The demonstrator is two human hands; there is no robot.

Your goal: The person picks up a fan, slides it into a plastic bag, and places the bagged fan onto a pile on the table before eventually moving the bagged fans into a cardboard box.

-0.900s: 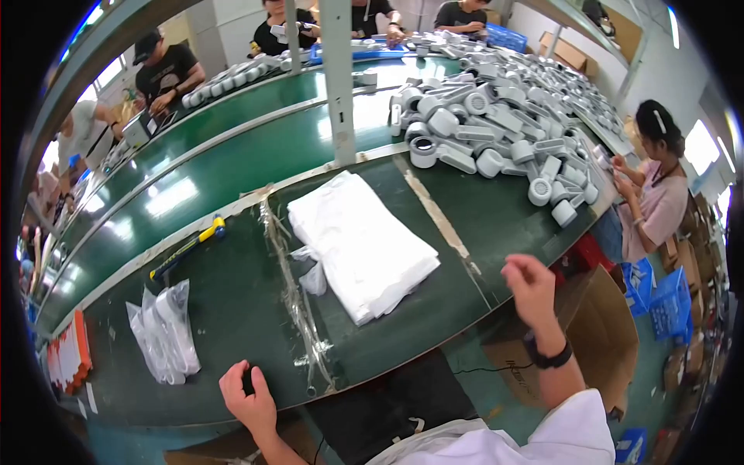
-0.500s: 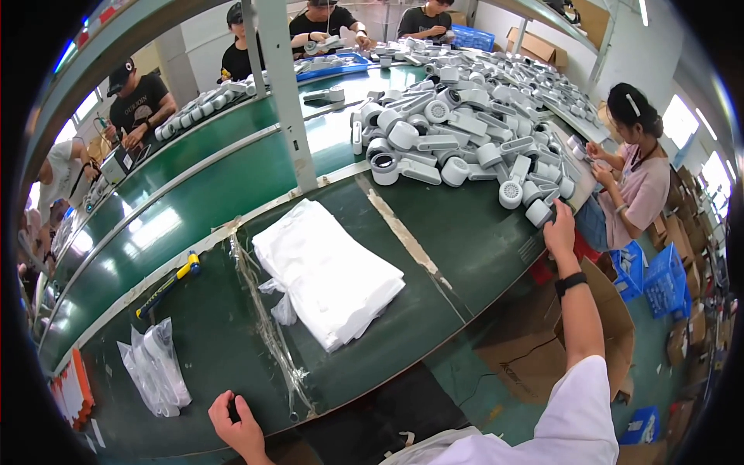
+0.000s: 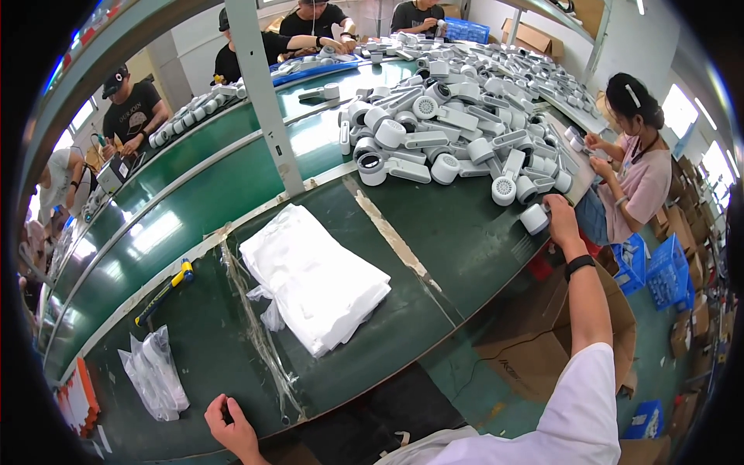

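Observation:
My right hand [image 3: 561,219] reaches out to the table's right edge, its fingers closed on a light grey handheld fan [image 3: 534,219] with a round head. The fan's handle is mostly hidden by the hand. A large heap of similar grey fans [image 3: 461,124], some showing round grilles, lies just beyond. My left hand [image 3: 232,428] rests by the near table edge, holding nothing, with its thumb and loosely bent fingers apart. Nearest to it is a clear plastic bag [image 3: 155,376] with white items inside. A stack of white bags [image 3: 314,279] lies flat between my hands.
A yellow-and-black hammer [image 3: 164,293] lies at the left, near an orange-edged box [image 3: 80,399]. A metal post [image 3: 270,101] stands at the table's far edge. An open carton [image 3: 535,341] sits below on the right. A co-worker in pink [image 3: 642,174] sits beside the heap; others work across the line.
My right hand has drawn the fan slightly toward me, apart from the heap. The view has shifted a little. My left hand stays by the near edge.

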